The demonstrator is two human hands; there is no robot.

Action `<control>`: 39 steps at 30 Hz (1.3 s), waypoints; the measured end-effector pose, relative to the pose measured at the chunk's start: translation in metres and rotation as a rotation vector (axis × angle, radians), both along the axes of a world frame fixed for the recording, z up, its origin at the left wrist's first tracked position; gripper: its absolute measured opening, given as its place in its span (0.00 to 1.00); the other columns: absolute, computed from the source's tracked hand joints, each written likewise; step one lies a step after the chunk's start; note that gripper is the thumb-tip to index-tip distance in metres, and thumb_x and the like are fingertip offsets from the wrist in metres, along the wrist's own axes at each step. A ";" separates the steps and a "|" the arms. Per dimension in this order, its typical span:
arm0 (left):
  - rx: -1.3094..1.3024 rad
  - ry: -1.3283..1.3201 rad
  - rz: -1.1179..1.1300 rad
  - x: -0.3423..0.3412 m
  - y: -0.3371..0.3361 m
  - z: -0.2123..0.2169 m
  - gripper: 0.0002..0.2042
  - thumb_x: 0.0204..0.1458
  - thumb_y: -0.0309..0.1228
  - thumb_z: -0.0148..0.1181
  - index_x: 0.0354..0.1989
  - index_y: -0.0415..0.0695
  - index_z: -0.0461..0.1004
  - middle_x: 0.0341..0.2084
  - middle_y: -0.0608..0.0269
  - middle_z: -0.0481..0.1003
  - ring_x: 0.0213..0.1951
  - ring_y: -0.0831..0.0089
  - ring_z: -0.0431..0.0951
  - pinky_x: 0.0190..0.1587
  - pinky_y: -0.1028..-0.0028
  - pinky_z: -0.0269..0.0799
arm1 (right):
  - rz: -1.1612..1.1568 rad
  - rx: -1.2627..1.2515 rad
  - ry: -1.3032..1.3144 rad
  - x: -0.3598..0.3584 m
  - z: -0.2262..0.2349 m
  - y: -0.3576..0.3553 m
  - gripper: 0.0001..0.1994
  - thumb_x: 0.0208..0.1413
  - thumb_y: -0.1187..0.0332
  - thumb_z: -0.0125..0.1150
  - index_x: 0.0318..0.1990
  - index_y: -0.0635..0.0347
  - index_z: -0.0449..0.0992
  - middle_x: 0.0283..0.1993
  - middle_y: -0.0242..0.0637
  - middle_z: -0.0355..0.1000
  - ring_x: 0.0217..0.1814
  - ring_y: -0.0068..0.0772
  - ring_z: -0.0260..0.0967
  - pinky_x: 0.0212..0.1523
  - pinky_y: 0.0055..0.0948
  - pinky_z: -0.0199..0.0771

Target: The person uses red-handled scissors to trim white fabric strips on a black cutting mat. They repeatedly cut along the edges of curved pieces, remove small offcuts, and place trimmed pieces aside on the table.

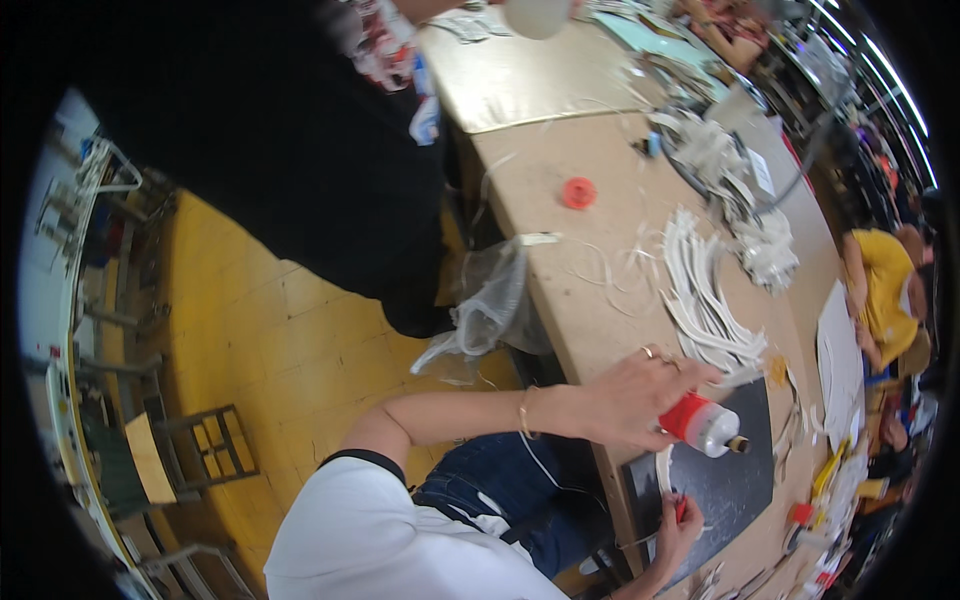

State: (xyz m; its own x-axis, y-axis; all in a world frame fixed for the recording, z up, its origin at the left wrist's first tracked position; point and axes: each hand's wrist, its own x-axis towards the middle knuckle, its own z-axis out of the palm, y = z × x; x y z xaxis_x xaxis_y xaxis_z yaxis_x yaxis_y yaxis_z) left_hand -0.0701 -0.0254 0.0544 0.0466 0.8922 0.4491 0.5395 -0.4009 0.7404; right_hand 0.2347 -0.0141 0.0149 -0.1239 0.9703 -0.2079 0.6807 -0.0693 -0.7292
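My left hand (630, 400), with a ring and a bracelet, is closed around a red bottle (712, 428) with a translucent white shoulder and a dark tip. The bottle lies tilted in the grip, its tip turned away from me. Below it, my right hand (680, 535) pinches the end of a narrow white strip (664, 470) over a dark board (735, 500). A small red thing shows at those fingers; its kind is unclear. Beyond my left hand lies a bundle of white strips (705, 300).
On the brown-topped table (560, 150) sit a red round piece (578, 193) and a heap of pale strips (740, 190). A clear plastic bag (490, 305) hangs at its edge. A person in black (300, 150) stands close by. Another in yellow (885, 295) sits across the table.
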 end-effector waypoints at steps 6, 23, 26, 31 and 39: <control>0.043 -0.162 -0.084 0.006 0.008 0.003 0.29 0.35 0.29 0.70 0.50 0.44 0.66 0.44 0.55 0.69 0.49 0.54 0.71 0.50 0.59 0.68 | 0.080 -0.041 0.077 0.001 0.003 0.009 0.12 0.59 0.67 0.65 0.26 0.61 0.73 0.20 0.21 0.61 0.22 0.12 0.52 0.23 0.20 0.49; -0.500 0.202 0.096 -0.083 -0.067 -0.234 0.21 0.53 0.38 0.62 0.54 0.43 0.69 0.47 0.52 0.77 0.49 0.55 0.78 0.54 0.59 0.72 | -0.150 -0.211 -0.005 -0.015 0.022 -0.001 0.09 0.56 0.72 0.65 0.28 0.65 0.73 0.22 0.20 0.63 0.24 0.11 0.54 0.25 0.17 0.54; -0.253 0.439 0.133 -0.083 -0.039 -0.324 0.22 0.57 0.41 0.57 0.57 0.42 0.70 0.49 0.48 0.77 0.48 0.51 0.78 0.54 0.59 0.72 | -0.225 -0.251 -0.064 -0.017 0.025 -0.003 0.09 0.53 0.71 0.68 0.28 0.67 0.76 0.19 0.24 0.64 0.23 0.14 0.57 0.25 0.20 0.58; -0.921 0.596 -0.071 -0.108 -0.013 -0.402 0.22 0.57 0.41 0.57 0.56 0.42 0.70 0.49 0.48 0.77 0.48 0.51 0.78 0.54 0.59 0.72 | -0.167 -0.223 -0.185 -0.020 0.034 -0.004 0.09 0.46 0.66 0.72 0.30 0.61 0.81 0.16 0.35 0.67 0.18 0.23 0.62 0.24 0.23 0.63; -1.147 0.743 0.051 -0.126 -0.001 -0.467 0.21 0.58 0.42 0.56 0.56 0.42 0.71 0.48 0.49 0.77 0.47 0.52 0.79 0.54 0.59 0.72 | -0.189 -0.553 -0.202 -0.026 0.059 0.021 0.10 0.46 0.65 0.72 0.30 0.62 0.82 0.19 0.34 0.73 0.20 0.21 0.67 0.25 0.21 0.66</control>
